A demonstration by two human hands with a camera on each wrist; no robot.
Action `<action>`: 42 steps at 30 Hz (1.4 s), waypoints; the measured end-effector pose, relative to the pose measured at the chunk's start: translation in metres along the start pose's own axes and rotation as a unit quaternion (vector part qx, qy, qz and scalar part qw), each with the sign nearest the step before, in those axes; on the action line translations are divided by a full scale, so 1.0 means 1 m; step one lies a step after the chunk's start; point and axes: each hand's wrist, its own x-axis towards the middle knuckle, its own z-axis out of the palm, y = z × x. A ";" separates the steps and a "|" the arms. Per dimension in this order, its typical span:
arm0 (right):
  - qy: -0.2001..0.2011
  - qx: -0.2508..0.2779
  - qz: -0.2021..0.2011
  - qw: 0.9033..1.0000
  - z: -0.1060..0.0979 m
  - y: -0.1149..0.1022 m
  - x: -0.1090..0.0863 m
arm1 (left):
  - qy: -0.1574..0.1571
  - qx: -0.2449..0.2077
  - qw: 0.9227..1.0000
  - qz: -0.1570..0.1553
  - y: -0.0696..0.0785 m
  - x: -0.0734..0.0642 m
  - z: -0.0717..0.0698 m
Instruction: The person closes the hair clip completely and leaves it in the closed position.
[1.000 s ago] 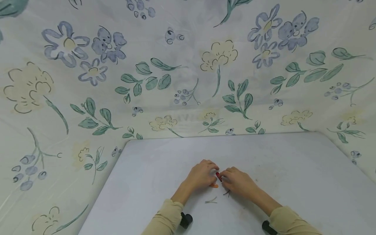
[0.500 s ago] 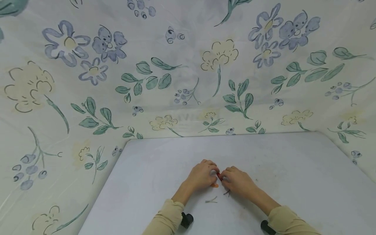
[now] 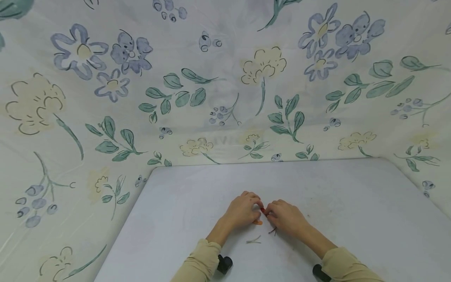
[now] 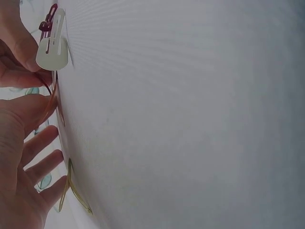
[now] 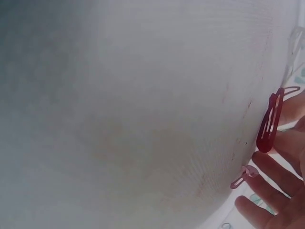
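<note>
A small red snap hair clip is between the fingertips of both hands, mostly covered by them. My left hand pinches its far end. My right hand pinches the other end. An orange hair clip lies just under the left hand; in the left wrist view a yellowish, splayed clip is by that hand's lower fingers. A dark red clip and a pink clip appear by my right hand in the right wrist view.
A pale hair clip lies splayed on the white table in front of the hands, with a dark clip near the right hand. Black wrist cameras sit under both sleeves. Behind the table hangs a flower-printed sheet.
My left fingertips have moved in over the far end of the red hair clip, so less of it shows. The right hand and the clips on the table have barely moved.
</note>
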 end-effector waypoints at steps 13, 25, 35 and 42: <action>-0.006 0.025 0.020 0.999 -0.001 0.001 0.002 | 0.011 0.013 1.000 0.004 -0.002 0.002 0.001; 0.012 0.059 0.034 0.998 -0.002 0.001 0.003 | 0.011 0.011 1.000 0.008 -0.003 0.003 0.001; 0.013 0.082 0.052 0.995 -0.003 0.002 0.003 | 0.018 0.009 1.000 0.011 -0.002 0.003 0.000; 0.011 0.083 0.053 0.995 -0.001 0.005 0.003 | 0.017 -0.005 1.000 0.003 -0.002 0.003 0.001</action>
